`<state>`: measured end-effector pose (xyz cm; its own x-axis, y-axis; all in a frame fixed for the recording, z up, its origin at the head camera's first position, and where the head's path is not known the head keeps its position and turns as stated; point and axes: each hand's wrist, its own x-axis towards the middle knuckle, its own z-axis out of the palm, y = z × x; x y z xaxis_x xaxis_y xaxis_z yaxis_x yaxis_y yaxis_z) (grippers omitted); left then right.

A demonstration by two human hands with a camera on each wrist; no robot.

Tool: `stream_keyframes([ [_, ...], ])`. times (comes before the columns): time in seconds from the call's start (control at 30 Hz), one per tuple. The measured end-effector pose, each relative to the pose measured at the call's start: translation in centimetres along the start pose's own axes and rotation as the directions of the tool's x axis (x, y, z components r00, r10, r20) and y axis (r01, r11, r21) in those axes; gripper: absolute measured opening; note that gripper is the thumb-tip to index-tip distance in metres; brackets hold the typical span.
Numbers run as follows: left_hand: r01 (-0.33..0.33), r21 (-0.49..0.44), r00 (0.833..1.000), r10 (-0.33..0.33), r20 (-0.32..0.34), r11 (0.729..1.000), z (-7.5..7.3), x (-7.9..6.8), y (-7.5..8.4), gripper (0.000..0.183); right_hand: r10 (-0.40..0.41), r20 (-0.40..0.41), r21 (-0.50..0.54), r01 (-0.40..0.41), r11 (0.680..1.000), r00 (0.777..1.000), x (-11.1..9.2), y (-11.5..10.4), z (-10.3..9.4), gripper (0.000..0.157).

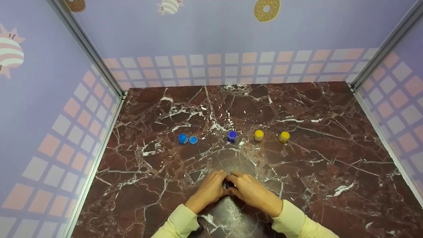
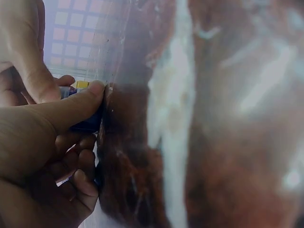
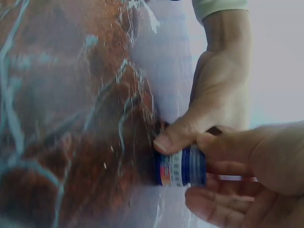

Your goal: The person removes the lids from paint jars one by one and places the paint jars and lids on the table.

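Observation:
Near the front middle of the table, both hands meet around a small dark blue jar (image 3: pixel 175 167) with a printed label. My left hand (image 1: pixel 210 187) grips the jar's body, its thumb lying along the label end in the right wrist view. At the ridged cap end, my right hand (image 1: pixel 249 189) pinches the jar with thumb and fingers. From above, the fingers hide most of the jar. In the left wrist view the dark blue jar (image 2: pixel 88 126) shows only partly behind the left thumb, close over the tabletop.
Beyond the hands stands a row of small paint jars: a light blue jar (image 1: pixel 182 138) with a flat blue disc (image 1: pixel 193 140) beside it, a violet-blue jar (image 1: pixel 232 136), a yellow jar (image 1: pixel 258 135) and another yellow jar (image 1: pixel 284 137). Patterned panels wall the marbled table (image 1: pixel 148 191).

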<state>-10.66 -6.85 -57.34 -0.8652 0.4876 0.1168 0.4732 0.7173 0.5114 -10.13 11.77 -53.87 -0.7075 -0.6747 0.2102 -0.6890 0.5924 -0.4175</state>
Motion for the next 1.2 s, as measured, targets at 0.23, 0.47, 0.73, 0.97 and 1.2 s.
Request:
stream_keyframes([
  [0.23,0.007,-0.012,1.0,-0.006,0.03,1.0,-0.3,0.3,0.0,0.045,-0.146,0.064,-0.001,0.147,0.989,0.987,-0.2,1.0,-0.7,0.028],
  [0.47,0.007,0.014,1.0,-0.007,0.014,1.0,-0.3,0.3,-0.1,0.039,-0.304,0.011,-0.029,0.305,0.952,0.952,-0.1,1.6,-0.7,0.029],
  [0.73,-0.011,0.033,1.0,0.011,0.005,0.999,-0.2,0.4,-0.2,0.038,-0.337,0.002,0.011,0.337,0.942,0.942,-0.3,2.3,-0.3,0.036],
  [0.97,-0.022,0.021,1.0,0.022,0.006,1.0,-0.3,0.1,-0.4,0.045,-0.132,-0.075,0.191,0.144,0.971,0.988,-0.5,2.3,-0.3,0.028],
  [1.2,0.013,-0.013,1.0,-0.012,0.018,1.0,-0.3,0.3,-0.2,0.042,0.227,-0.333,0.196,-0.168,0.966,0.915,0.4,0.7,-0.7,0.01],
])
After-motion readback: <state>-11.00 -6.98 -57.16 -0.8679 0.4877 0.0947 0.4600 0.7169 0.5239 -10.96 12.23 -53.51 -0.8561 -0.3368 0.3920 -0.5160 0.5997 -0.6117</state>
